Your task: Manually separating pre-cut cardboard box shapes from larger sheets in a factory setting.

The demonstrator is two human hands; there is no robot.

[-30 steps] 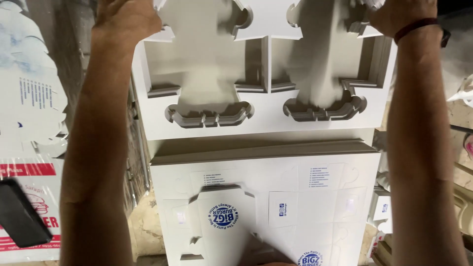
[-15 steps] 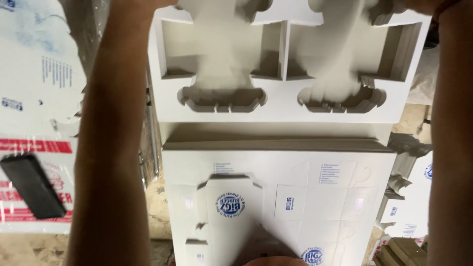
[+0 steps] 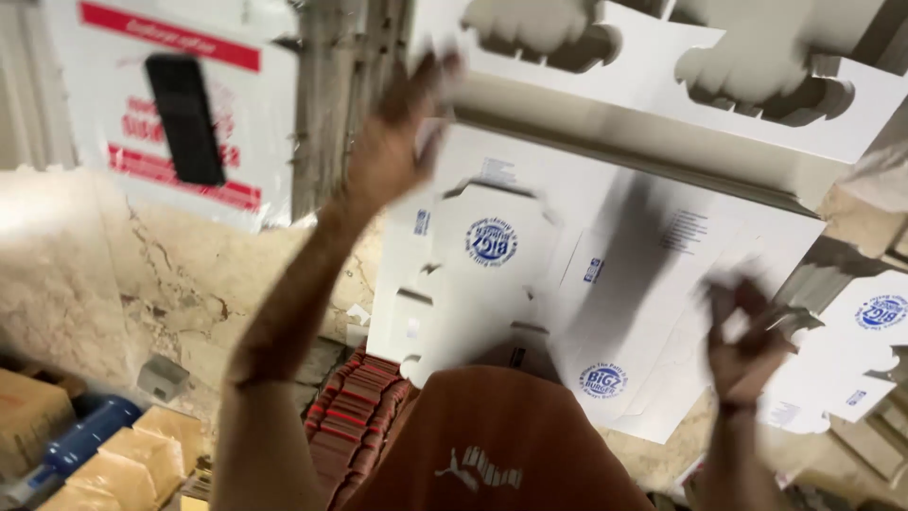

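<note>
The left hand (image 3: 392,142) grips the white cardboard box (image 3: 662,85) — the right hand (image 3: 747,341) is open — the box could tip and drop.

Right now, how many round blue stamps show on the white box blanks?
3. One stamp mid-frame on the top blank, near the left hand. One lower down, above the rust shirt. One at the right edge, past the right hand. Stacked blanks may hide more.
</note>
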